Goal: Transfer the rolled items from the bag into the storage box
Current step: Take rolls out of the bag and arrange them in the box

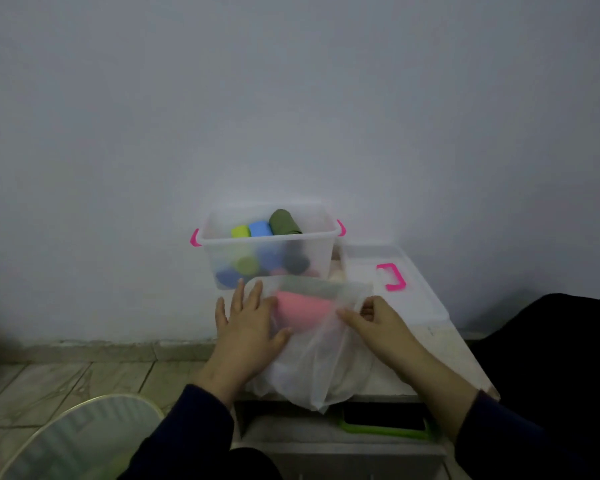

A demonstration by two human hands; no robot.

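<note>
Lower left of frame: round glass-topped table [80, 434], partly in view. Centre-left: left hand [245, 327], fingers spread flat, pressing on side of translucent white plastic bag [321, 362]. Upper centre: clear plastic storage box w/ pink handles [269, 247], holding green, blue, olive rolled items [260, 228], more showing thru front wall. Centre: pink rolled item [305, 311] lying inside bag. Centre-right: right hand [378, 323] pinching bag edge. Right: clear lid w/ pink handle [392, 277], lying flat beside box.
</note>
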